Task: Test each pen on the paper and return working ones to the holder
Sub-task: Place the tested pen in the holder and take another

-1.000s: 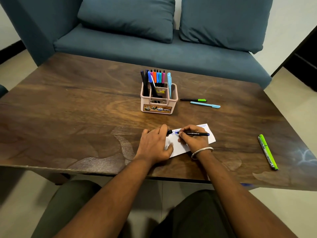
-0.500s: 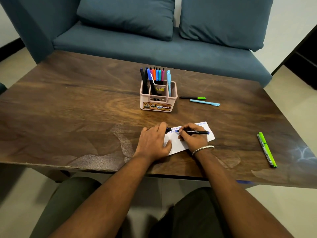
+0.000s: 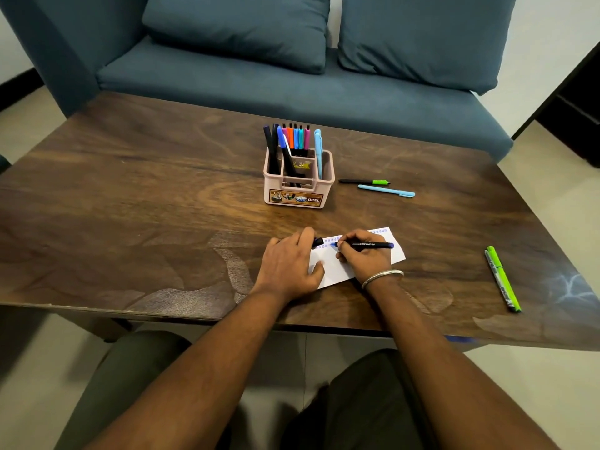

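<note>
Blue sofa behind a dark wooden table; pink holder mid-table, upright pens in its compartments; white paper at the near edge. Against the earlier frames, hands and paper lie alike, the pen tip barely shifted. Left hand presses the paper flat, its fingers curled on a dark cap; right hand pinches a black pen, tip on the paper beside a row of blue marks. Two pens lie right of the holder; green pens far right, well apart from the hands.
</note>
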